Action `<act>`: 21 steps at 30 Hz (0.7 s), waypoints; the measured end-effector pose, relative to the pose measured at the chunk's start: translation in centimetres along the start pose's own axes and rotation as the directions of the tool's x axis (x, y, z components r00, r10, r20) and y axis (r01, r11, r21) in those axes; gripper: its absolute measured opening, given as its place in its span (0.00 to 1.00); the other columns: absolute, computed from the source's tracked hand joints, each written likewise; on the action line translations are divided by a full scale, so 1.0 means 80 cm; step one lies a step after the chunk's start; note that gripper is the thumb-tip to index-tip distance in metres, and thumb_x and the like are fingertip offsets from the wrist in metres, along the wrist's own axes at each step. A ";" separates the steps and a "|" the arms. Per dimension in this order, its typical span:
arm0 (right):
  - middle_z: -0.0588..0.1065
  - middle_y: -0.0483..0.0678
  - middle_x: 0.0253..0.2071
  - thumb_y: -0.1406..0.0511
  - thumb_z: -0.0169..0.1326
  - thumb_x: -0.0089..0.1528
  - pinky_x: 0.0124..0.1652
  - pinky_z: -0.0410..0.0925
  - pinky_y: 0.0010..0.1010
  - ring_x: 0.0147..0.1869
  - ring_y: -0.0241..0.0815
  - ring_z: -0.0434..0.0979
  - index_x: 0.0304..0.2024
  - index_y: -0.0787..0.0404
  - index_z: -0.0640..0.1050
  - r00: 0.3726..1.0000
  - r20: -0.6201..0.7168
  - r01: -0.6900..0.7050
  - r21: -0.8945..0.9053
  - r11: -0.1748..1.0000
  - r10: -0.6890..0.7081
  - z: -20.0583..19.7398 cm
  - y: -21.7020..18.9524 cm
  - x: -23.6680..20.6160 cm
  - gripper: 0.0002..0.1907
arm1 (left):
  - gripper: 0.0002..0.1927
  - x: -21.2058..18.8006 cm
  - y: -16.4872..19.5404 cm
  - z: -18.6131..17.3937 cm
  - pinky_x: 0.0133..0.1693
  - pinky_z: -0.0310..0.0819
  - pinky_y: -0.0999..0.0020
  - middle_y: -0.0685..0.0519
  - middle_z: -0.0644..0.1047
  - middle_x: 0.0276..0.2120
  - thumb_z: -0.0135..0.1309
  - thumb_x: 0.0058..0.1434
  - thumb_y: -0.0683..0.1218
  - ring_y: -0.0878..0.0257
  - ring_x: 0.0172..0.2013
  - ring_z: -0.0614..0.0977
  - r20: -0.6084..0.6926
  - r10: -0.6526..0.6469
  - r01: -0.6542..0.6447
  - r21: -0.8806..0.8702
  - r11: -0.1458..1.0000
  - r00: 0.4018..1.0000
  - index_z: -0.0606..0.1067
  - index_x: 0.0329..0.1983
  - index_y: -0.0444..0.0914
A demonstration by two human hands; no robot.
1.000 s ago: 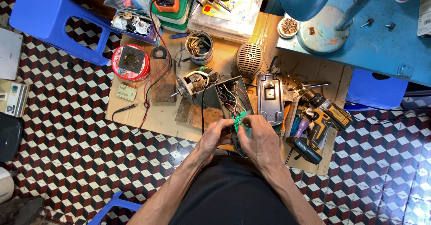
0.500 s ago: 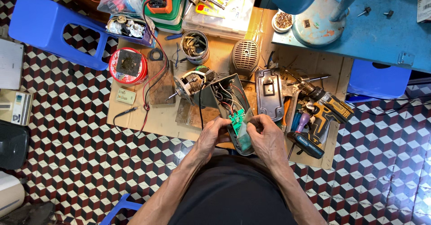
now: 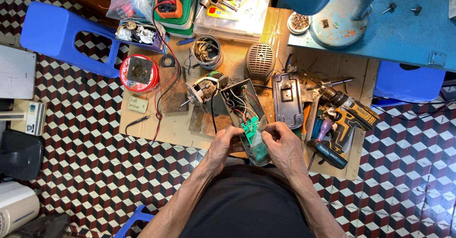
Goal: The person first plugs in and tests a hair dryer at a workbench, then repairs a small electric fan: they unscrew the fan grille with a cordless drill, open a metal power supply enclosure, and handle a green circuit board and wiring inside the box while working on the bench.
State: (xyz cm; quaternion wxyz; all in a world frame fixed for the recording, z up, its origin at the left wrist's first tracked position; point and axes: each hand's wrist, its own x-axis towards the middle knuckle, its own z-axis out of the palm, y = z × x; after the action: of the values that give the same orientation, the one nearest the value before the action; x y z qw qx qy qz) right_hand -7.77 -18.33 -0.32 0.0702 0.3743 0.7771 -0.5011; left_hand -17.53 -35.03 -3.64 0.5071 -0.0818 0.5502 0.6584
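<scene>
A floor of red, black and white cube-pattern tiles (image 3: 80, 138) runs under everything, open and bare to the left and right of the person. On it lies a low wooden bench (image 3: 175, 128), a flat board crowded with parts, its near edge just in front of the person's lap. A blue plastic stool (image 3: 61, 33) stands at its far left corner and a blue metal table (image 3: 403, 33) overhangs its far right. A yellow and black cordless drill (image 3: 351, 109) lies near the right edge, a dark grey cover plate (image 3: 287, 100) beside it, a red round tin (image 3: 138, 74) to the left.

Both forearms reach forward from the lap, elbows out, wrists meeting at the near edge. The left hand (image 3: 225, 145) grips the side of a dark grey open housing (image 3: 237, 105), fingers curled. The right hand (image 3: 285, 145) pinches narrow on a small green circuit board (image 3: 251, 128) sitting in that housing, between the two hands.
</scene>
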 end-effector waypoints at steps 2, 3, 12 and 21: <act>0.81 0.46 0.39 0.59 0.55 0.62 0.37 0.73 0.31 0.35 0.36 0.78 0.44 0.61 0.81 0.999 -0.021 0.040 0.011 0.999 -0.040 0.000 0.001 0.001 0.14 | 0.16 0.001 -0.002 0.000 0.48 0.77 0.59 0.51 0.80 0.37 0.49 0.64 0.53 0.61 0.39 0.81 -0.001 -0.003 0.003 -0.007 1.000 1.000 0.78 0.40 0.36; 0.81 0.46 0.39 0.59 0.54 0.62 0.38 0.73 0.31 0.35 0.37 0.79 0.44 0.60 0.81 0.999 -0.014 0.038 0.011 0.999 -0.038 -0.001 0.002 0.001 0.14 | 0.16 0.001 -0.003 -0.001 0.48 0.78 0.59 0.51 0.80 0.37 0.49 0.64 0.53 0.61 0.39 0.81 -0.001 -0.004 0.004 -0.009 1.000 1.000 0.78 0.39 0.36; 0.80 0.51 0.46 0.53 0.52 0.66 0.47 0.74 0.30 0.49 0.41 0.81 0.53 0.63 0.77 0.982 -0.120 0.164 0.196 0.967 -0.143 -0.005 -0.018 0.010 0.23 | 0.11 -0.001 0.003 -0.021 0.43 0.79 0.61 0.51 0.79 0.34 0.50 0.63 0.48 0.62 0.35 0.81 -0.095 0.075 -0.086 -0.113 0.990 0.993 0.76 0.38 0.35; 0.80 0.50 0.49 0.57 0.48 0.69 0.50 0.69 0.26 0.51 0.35 0.77 0.62 0.65 0.74 0.954 0.079 0.233 0.404 0.885 -0.288 0.035 -0.072 0.092 0.25 | 0.16 0.028 0.074 -0.040 0.44 0.80 0.62 0.53 0.81 0.35 0.45 0.66 0.50 0.65 0.36 0.82 -0.152 0.218 -0.249 -0.230 0.941 0.964 0.78 0.42 0.35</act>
State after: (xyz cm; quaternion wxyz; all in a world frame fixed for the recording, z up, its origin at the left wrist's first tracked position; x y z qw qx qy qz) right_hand -17.50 -18.10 -1.09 -0.0209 0.2376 0.6982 -0.6750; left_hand -24.54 -35.64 -2.56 0.3757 -0.1193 0.5003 0.7709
